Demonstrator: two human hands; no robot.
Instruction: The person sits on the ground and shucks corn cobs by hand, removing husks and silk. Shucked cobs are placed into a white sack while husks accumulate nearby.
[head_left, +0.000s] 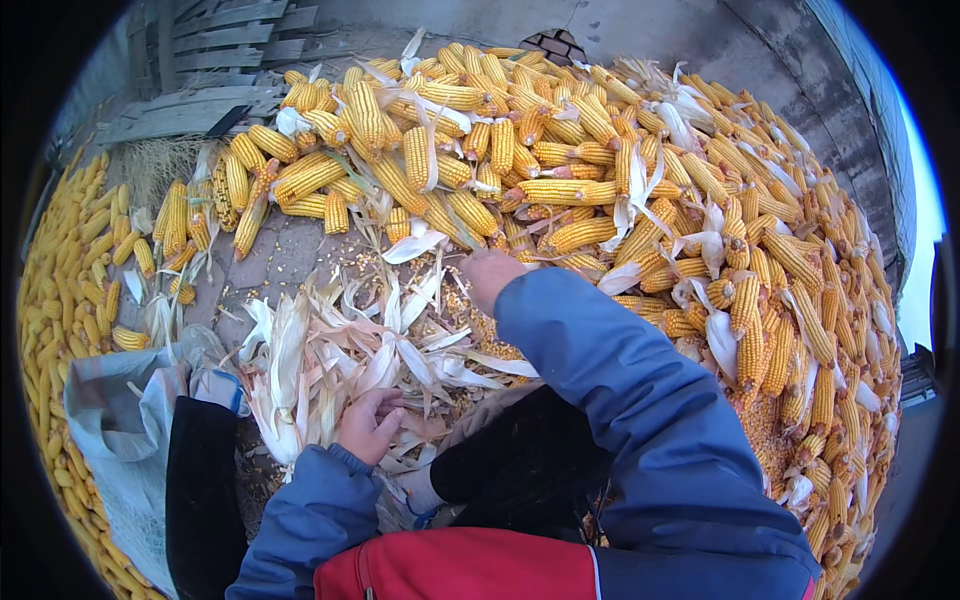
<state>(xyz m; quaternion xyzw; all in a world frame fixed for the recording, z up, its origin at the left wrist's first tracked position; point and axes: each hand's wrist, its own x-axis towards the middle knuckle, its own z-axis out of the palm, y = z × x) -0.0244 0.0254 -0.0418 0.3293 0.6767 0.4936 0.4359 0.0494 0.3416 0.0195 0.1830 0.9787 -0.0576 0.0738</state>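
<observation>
My right hand (489, 277) reaches forward to the near edge of a large heap of yellow corn cobs (570, 191). Its fingertips are mostly hidden, so whether they grip a cob or a husk cannot be made out. Over a mound of dry pale corn husks (397, 352) hangs my left hand (371, 426), fingers loosely curled, thumb apart, with nothing seen in it. One bundle of husks (281, 375) stands up to the left of that hand. Loose kernels (499, 341) lie scattered among the husks between my legs.
An open white woven sack (120, 465) stands by my left leg. More cobs (71, 300) are heaped at the far left. Grey wooden boards (217, 45) lie at the back left, before a plastered wall (450, 19). Brick paving (262, 259) shows between the heaps.
</observation>
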